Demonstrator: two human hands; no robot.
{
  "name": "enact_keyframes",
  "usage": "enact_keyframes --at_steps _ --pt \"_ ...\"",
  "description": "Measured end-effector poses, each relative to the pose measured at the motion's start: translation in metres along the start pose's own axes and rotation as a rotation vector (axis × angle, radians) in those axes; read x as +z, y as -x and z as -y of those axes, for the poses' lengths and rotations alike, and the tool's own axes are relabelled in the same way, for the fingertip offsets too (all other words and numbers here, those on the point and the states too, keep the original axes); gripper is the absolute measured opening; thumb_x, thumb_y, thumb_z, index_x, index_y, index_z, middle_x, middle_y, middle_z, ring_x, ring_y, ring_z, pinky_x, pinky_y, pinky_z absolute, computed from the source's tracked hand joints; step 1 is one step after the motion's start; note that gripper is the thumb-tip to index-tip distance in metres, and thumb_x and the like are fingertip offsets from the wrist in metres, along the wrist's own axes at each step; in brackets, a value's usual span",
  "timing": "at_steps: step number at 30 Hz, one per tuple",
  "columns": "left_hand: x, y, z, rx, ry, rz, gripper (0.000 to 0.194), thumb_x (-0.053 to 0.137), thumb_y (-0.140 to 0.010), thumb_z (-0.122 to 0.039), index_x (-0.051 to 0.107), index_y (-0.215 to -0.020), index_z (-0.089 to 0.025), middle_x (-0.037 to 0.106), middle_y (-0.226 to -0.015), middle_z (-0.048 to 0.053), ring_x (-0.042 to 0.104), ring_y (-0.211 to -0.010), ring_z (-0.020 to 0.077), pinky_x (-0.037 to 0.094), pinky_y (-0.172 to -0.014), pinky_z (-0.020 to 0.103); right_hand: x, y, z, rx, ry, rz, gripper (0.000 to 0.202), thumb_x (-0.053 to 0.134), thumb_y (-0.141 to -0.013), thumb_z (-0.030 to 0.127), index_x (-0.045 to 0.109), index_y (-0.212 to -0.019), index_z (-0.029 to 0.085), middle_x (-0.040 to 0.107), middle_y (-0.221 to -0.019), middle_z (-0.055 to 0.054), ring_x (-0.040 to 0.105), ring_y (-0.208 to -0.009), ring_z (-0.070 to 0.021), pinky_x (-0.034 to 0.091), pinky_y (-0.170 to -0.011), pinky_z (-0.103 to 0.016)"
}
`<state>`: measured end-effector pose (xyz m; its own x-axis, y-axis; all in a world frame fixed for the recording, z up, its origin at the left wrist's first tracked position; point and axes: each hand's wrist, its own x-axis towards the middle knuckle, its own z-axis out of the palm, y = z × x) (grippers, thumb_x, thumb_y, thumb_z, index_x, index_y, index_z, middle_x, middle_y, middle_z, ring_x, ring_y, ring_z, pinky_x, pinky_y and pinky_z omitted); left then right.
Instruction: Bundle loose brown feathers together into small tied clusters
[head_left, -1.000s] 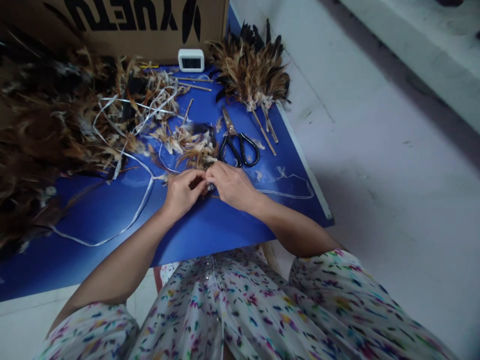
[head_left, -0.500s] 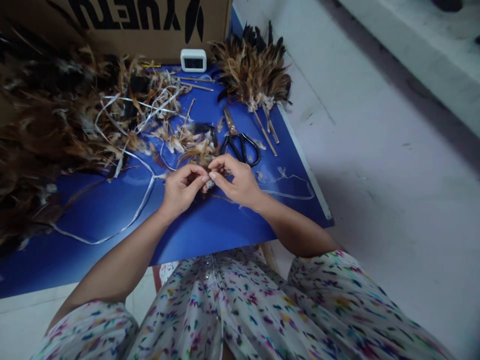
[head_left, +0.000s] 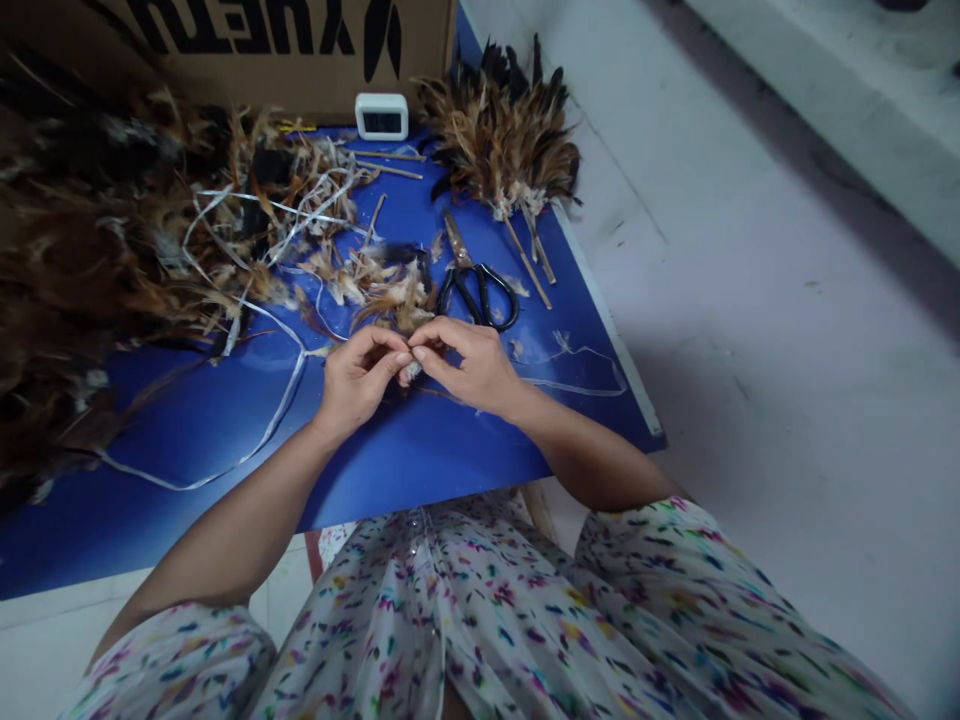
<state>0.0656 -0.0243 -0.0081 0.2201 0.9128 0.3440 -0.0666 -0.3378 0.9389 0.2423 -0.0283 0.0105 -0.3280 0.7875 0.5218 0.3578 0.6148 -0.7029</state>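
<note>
My left hand [head_left: 358, 372] and my right hand [head_left: 469, 362] meet near the table's front, thumbs and forefingers pinched tip to tip. Between them are brown feathers [head_left: 405, 303], fanning out beyond the fingers, with a pale fluffy base [head_left: 411, 374] showing below. The exact pinch point is too small to make out. Just past my right hand lie black-handled scissors [head_left: 480, 295], blades pointing away. Loose feather tufts [head_left: 346, 272] are scattered beyond my left hand.
A large feather heap [head_left: 112, 260] covers the left of the blue table [head_left: 420, 455], with white ribbon [head_left: 281, 400] trailing from it. At the back stand a cardboard box [head_left: 300, 80] and a small white digital clock [head_left: 382, 117]. A feather bundle on sticks [head_left: 502, 130] lies at the right edge.
The view has shifted slightly. Both hands keep their pinch on the feathers, with only small finger movement.
</note>
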Motion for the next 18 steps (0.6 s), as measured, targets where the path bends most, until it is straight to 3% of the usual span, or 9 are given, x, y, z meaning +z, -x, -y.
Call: enact_keyframes --at_steps 6,15,18 --pt "0.0017 -0.0006 -0.0019 0.005 -0.012 -0.008 0.019 0.075 -0.082 -0.032 0.063 -0.079 -0.017 0.063 -0.058 -0.004 0.06 -0.047 0.0088 0.049 -0.05 0.021 0.0008 -0.0002 -0.0003 0.007 -0.01 0.035 0.009 0.053 -0.092 0.021 0.059 -0.087 0.018 0.065 -0.08 0.001 0.058 -0.069 -0.0093 0.046 -0.067 -0.023" --pt "0.0026 -0.0002 -0.0043 0.069 0.024 0.021 0.012 0.072 -0.084 -0.024 0.062 -0.08 -0.018 0.065 -0.062 -0.004 0.061 -0.048 0.0084 0.051 -0.051 0.02 -0.0006 -0.0015 0.0025 0.17 -0.162 0.038 0.009 0.05 -0.092 0.024 0.055 -0.088 0.018 0.058 -0.074 0.003 0.052 -0.063 -0.0073 0.043 -0.062 -0.022" --pt "0.0022 -0.0001 -0.0039 0.077 0.023 0.032 0.01 0.071 -0.084 -0.022 0.063 -0.081 -0.018 0.064 -0.059 -0.005 0.061 -0.048 0.0081 0.051 -0.051 0.02 -0.0023 -0.0022 0.0028 0.171 -0.212 0.093 0.009 0.052 -0.091 0.025 0.056 -0.092 0.018 0.061 -0.076 0.002 0.054 -0.065 -0.0078 0.044 -0.063 -0.022"
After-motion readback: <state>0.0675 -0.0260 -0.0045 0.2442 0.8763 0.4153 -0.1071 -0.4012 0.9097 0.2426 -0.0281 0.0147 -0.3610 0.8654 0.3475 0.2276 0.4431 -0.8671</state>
